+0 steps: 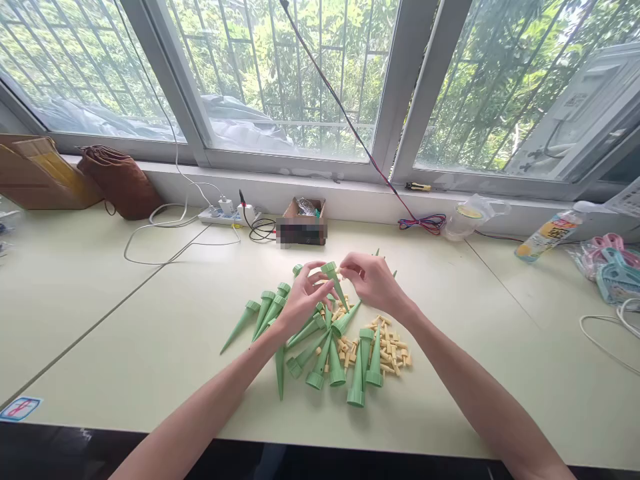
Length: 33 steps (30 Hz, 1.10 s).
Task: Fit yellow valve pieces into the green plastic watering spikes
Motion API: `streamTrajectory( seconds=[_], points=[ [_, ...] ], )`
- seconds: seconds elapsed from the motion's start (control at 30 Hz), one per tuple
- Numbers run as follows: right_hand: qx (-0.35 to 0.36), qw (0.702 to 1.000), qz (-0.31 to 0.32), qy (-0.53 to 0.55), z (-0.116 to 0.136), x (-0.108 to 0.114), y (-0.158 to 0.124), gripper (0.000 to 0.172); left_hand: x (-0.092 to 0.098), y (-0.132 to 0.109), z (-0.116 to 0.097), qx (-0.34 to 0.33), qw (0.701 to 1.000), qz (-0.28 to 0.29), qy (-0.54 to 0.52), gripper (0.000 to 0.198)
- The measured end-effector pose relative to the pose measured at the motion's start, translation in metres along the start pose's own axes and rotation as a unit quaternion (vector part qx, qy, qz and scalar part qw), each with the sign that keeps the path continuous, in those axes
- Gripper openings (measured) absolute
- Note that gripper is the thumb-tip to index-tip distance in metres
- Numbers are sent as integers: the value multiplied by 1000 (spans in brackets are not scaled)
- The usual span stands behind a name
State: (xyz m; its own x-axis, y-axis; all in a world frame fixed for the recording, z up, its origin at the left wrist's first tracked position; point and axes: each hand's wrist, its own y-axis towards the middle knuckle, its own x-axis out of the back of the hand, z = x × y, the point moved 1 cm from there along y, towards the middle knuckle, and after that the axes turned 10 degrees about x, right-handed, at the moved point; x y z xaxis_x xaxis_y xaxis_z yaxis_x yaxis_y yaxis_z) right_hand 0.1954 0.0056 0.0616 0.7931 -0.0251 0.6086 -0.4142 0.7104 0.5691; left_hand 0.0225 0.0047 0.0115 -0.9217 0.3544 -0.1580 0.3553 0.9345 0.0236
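Observation:
My left hand (301, 299) is closed around a green cone-shaped plastic spike (334, 279), held with its wide end up above the table. My right hand (371, 280) is pinched at that wide end, its fingertips pressed on something small that I cannot make out. Below both hands lies a pile of several green spikes (330, 353) and a scatter of small tan plastic plugs (387, 347) on the pale green table (150, 333).
A small cardboard box (303, 223) stands behind the pile. A power strip with cables (223, 215) lies at the back left, beside a brown bag (123, 180) and a cardboard box (35, 170). A clear container (467, 220), a spray can (547, 235) and pastel clips (613, 263) are at the right.

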Motion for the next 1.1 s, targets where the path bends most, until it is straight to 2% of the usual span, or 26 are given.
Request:
streamTrajectory(
  seconds=[0.17, 0.27, 0.4, 0.53, 0.6, 0.7, 0.83, 0.87, 0.97, 1.03, 1.1],
  points=[
    [18, 1000, -8, 9, 1, 0, 1, 12, 3, 2, 0, 47, 997, 50, -30, 37],
    [24, 1000, 2, 8, 1, -2, 0, 12, 4, 2, 1, 33, 998, 51, -26, 36],
    [16, 1000, 5, -1, 2, -3, 0, 13, 4, 2, 3, -27, 999, 10, 15, 35],
    [-11, 1000, 14, 17, 2, -4, -2, 12, 3, 0, 4, -85, 991, -68, 81, 29],
    [-19, 999, 15, 30, 1, -4, -2, 11, 2, -2, 3, -89, 986, -93, 106, 29],
    [-20, 999, -2, 36, 0, -3, -2, 10, 2, -1, 3, -61, 990, -91, 92, 39],
    [-11, 1000, -22, 16, -1, 2, 0, 12, 8, 5, 6, 33, 998, -48, -17, 31],
    [-5, 1000, -20, 11, -1, 3, 0, 12, 9, 7, 7, 71, 996, -19, -41, 40],
    [26, 1000, -4, 0, 0, 3, 0, 15, 11, 8, 8, 158, 979, 65, -114, 61],
    [49, 999, 6, -5, 1, 1, 0, 17, 10, 7, 6, 195, 962, 111, -156, 61],
    [61, 998, 13, -11, 1, 0, 0, 18, 9, 5, 5, 209, 951, 134, -187, 54]
  ],
)
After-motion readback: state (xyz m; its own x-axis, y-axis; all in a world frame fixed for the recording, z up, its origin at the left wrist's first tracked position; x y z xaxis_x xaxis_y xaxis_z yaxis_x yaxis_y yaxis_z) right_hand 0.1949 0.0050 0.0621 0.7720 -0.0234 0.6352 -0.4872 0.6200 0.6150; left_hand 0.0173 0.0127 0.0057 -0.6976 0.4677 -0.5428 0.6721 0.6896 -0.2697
